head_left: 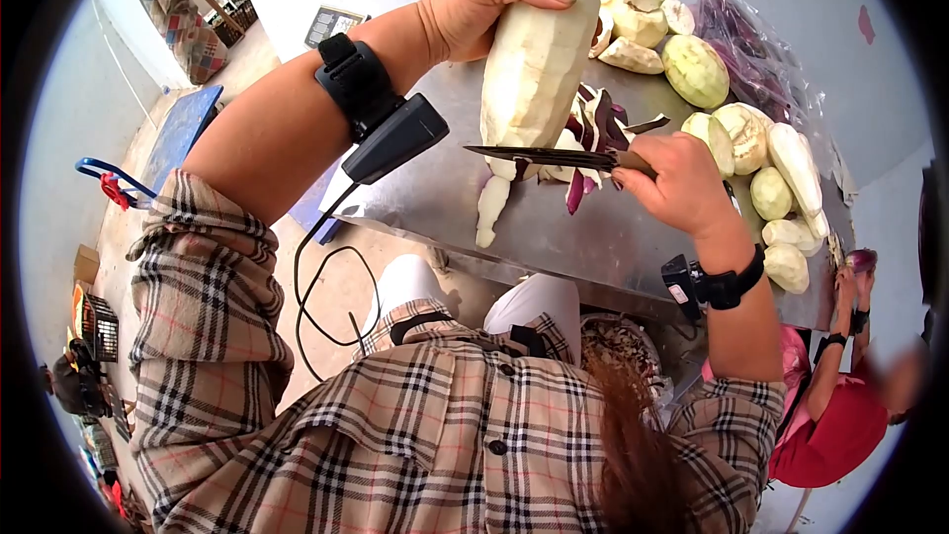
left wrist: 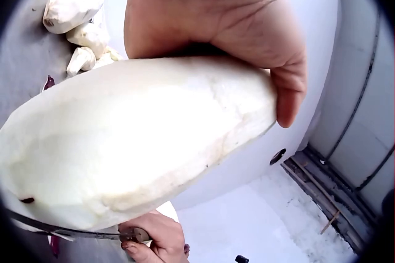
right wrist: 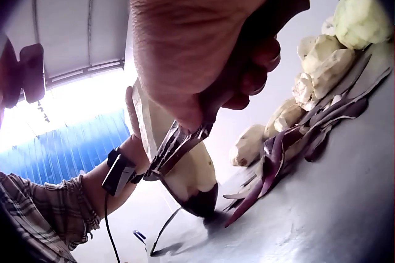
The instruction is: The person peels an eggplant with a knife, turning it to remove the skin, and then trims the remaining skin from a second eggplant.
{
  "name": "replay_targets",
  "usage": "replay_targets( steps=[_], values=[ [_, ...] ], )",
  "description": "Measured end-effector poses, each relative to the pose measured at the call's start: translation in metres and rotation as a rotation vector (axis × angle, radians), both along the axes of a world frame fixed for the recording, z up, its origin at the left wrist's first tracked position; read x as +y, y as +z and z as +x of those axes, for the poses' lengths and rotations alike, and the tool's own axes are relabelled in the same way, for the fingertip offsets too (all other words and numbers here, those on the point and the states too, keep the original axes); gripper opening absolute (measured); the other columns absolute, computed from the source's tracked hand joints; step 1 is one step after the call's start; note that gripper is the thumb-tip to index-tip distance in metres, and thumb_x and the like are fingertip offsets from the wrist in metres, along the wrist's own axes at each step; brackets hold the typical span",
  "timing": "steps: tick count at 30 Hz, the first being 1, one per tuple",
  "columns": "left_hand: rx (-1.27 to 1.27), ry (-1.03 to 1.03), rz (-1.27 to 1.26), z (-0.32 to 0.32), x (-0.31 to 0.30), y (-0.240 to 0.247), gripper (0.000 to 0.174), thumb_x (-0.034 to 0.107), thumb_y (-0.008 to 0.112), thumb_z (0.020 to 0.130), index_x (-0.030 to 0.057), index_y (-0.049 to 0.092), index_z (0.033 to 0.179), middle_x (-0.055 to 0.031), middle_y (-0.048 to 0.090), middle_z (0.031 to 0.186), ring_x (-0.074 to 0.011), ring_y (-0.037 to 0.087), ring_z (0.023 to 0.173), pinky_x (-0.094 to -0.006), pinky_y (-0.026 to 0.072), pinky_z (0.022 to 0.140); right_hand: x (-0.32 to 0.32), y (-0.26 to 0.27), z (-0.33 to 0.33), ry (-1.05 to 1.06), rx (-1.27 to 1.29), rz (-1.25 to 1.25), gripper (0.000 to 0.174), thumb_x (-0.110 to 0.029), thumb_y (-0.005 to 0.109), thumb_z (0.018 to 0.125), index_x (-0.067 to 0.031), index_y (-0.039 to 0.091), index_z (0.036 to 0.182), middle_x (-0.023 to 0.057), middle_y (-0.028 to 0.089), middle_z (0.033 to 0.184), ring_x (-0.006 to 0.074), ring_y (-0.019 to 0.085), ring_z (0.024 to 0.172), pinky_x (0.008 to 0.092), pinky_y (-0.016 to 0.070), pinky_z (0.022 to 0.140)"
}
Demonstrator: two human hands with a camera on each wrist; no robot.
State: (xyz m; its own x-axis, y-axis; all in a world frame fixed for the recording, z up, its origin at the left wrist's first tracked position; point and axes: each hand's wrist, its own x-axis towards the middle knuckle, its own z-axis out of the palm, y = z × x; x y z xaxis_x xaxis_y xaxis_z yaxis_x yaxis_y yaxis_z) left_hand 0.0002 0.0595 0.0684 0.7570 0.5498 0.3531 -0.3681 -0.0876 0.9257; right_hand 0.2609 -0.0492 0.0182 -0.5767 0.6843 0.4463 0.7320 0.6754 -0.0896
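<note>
My left hand [head_left: 484, 8] grips the upper end of a large peeled eggplant [head_left: 539, 59], its thumb lying across the pale flesh. The eggplant stands tilted over the metal table [head_left: 425, 203], and its lower end keeps a dark purple patch in the right wrist view. In my right hand [head_left: 684, 183] is a peeling knife [head_left: 539, 153] with a wooden handle, fingers curled round it. The blade lies across the eggplant near its lower end. A pale strip of peel [head_left: 491, 210] hangs below the blade. Purple peelings [right wrist: 278, 158] lie on the table beside the eggplant.
Several peeled eggplants [head_left: 697, 71] line the table's far and right sides. A clear plastic bag [head_left: 766, 44] with purple eggplants lies behind them. Below the table edge is a container of scraps [head_left: 621, 344]. Another person [head_left: 830, 420] works at the right. A black cable [head_left: 299, 287] hangs from the left wrist camera.
</note>
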Motion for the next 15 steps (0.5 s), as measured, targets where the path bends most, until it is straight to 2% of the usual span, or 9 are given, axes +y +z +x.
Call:
replay_targets(
  steps=[3,6,15],
  values=[
    [0.005,-0.015,0.004,0.001,-0.002,0.001,0.052,0.022,0.068,0.074,0.0013,0.053,0.12,-0.0135,0.064,0.102,-0.0241,0.063,0.092,-0.0371,0.0539,0.082,-0.003,0.001,0.005,-0.027,-0.031,-0.009,0.028,-0.027,0.073,0.073,-0.0047,0.057,0.068,0.0131,0.059,0.063,0.0357,0.058,0.061,0.0435,0.0452,0.055],
    [0.015,0.0,0.001,0.003,-0.008,0.005,0.052,0.022,0.068,0.075,0.0013,0.053,0.12,-0.0135,0.064,0.102,-0.024,0.063,0.092,-0.0372,0.0542,0.082,-0.006,0.008,-0.001,0.039,-0.013,-0.013,0.028,-0.028,0.073,0.073,-0.0051,0.057,0.067,0.0124,0.059,0.063,0.0351,0.058,0.061,0.0431,0.0454,0.054],
    [-0.007,0.024,0.005,0.002,-0.007,0.002,0.051,0.023,0.068,0.076,0.001,0.053,0.12,-0.0131,0.064,0.102,-0.024,0.064,0.091,-0.037,0.0545,0.081,0.001,-0.008,-0.011,0.06,-0.078,0.116,0.029,-0.03,0.076,0.071,-0.0079,0.057,0.068,0.007,0.06,0.063,0.0302,0.059,0.061,0.0402,0.0442,0.057]
  ],
)
